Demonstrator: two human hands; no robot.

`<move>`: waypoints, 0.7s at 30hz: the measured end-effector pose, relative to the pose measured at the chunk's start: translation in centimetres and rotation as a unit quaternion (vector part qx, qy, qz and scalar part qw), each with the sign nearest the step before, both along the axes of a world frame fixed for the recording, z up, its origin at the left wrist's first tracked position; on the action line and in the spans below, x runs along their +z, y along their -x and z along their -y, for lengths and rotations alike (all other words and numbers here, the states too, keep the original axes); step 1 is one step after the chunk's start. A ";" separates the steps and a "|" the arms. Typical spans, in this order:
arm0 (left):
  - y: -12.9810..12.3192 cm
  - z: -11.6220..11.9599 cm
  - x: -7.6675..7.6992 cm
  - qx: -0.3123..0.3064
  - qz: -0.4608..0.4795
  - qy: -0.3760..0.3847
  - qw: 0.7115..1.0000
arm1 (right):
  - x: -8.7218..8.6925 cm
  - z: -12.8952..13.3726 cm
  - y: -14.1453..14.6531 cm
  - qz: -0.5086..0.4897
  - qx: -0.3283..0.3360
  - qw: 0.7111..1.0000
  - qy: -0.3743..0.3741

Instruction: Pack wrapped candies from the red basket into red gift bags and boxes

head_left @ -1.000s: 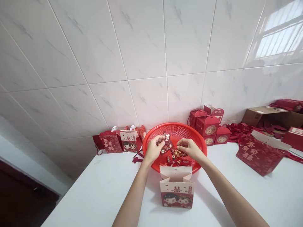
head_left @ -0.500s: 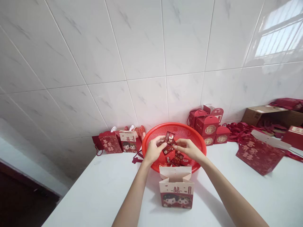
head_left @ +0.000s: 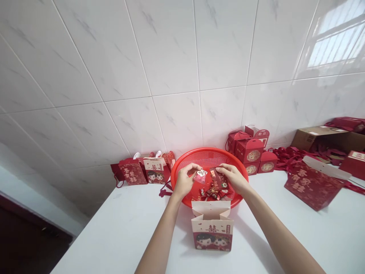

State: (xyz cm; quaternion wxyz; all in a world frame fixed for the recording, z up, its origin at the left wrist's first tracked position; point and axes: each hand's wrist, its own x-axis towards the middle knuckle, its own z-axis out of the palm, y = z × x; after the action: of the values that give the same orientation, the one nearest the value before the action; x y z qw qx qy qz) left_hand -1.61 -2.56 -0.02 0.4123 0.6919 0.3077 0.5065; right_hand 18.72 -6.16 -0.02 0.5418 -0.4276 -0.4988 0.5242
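Note:
Over a red plastic colander basket (head_left: 178,167), my left hand (head_left: 184,182) pinches a small pink-red candy packet (head_left: 200,175) with pale lettering. A darker red candy packet (head_left: 219,179) is held by its upper edge between the fingers of my right hand (head_left: 232,178), also inside the basket. Below both hands lie several wrapped candies (head_left: 212,192) in shiny red wrappers. Directly in front of the basket stands an open paper gift box (head_left: 213,236), upright, printed with two cartoon figures; its inside is mostly hidden.
Gift boxes (head_left: 133,172) line the wall at left. Small red boxes (head_left: 252,152) are stacked right of the basket. A tilted red gift bag (head_left: 313,186), red ribbons (head_left: 285,158) and a cardboard carton (head_left: 303,139) are farther right. The white table (head_left: 122,228) ends at left.
My hands have moved slightly apart. The packets that overlapped between them are now separate, one in each hand. The gift box stays in place.

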 end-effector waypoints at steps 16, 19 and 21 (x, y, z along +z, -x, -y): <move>-0.2 0.6 0.6 0.042 -0.049 0.039 0.997 | 0.2 0.3 0.2 -0.050 0.035 0.997 0.047; -0.2 0.6 0.6 0.036 -0.028 0.061 0.997 | 0.4 0.4 0.2 -0.053 0.050 0.996 0.049; -0.3 0.7 0.6 0.033 -0.021 0.072 0.997 | 0.3 0.4 0.1 -0.056 0.054 0.996 0.047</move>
State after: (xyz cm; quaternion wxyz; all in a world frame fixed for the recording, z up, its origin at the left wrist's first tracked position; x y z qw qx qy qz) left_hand -1.35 -3.22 0.56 0.4371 0.6608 0.3745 0.4816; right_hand 18.60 -6.57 0.31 0.5188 -0.3950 -0.4649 0.5988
